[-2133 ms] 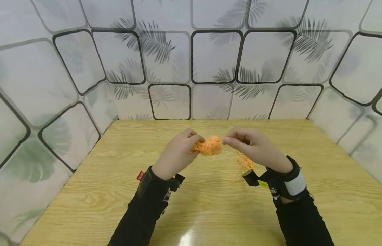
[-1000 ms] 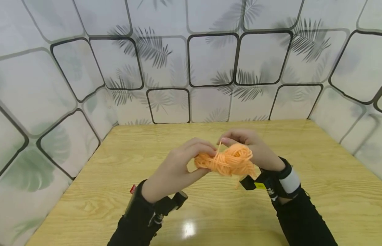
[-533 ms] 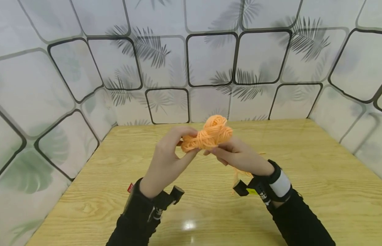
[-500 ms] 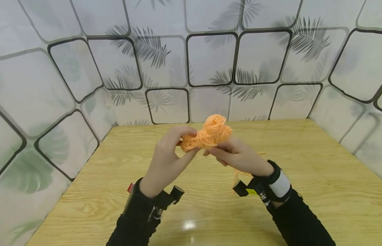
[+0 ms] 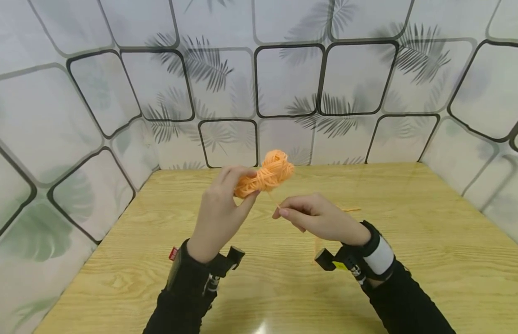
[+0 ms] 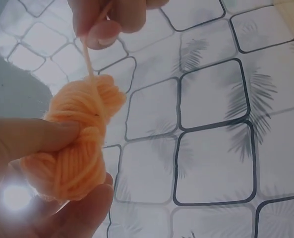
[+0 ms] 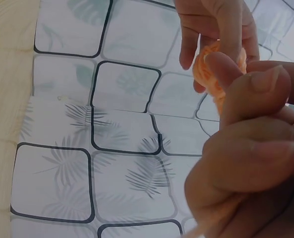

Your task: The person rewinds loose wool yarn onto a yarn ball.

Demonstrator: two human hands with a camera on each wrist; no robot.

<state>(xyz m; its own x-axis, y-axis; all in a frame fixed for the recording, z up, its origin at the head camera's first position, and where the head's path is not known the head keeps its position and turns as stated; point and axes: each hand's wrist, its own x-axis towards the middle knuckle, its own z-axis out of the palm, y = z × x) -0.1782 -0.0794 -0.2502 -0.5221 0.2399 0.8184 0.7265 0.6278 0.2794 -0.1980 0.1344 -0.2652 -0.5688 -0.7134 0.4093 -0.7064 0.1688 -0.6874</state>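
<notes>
A bundle of orange yarn (image 5: 269,171), wound thick at both ends and bound round its middle, is held up over the table. My left hand (image 5: 219,208) grips its lower left end between thumb and fingers; the left wrist view shows the thumb pressed across the wound strands (image 6: 77,163). Below and to the right, my right hand (image 5: 321,218) pinches a single strand that runs taut up to the bundle's middle. In the right wrist view the strand (image 7: 216,215) also trails out below my curled right fingers (image 7: 251,163).
Loose orange yarn (image 5: 351,209) lies on the wooden table (image 5: 158,278) behind my right hand, and a strand (image 5: 317,246) hangs below that hand. A patterned cloth wall (image 5: 290,83) encloses the back and both sides.
The bundle went from level to tilted up and moved left with my left hand. My right hand passed round behind it, then came down and away, drawing the strand out.
</notes>
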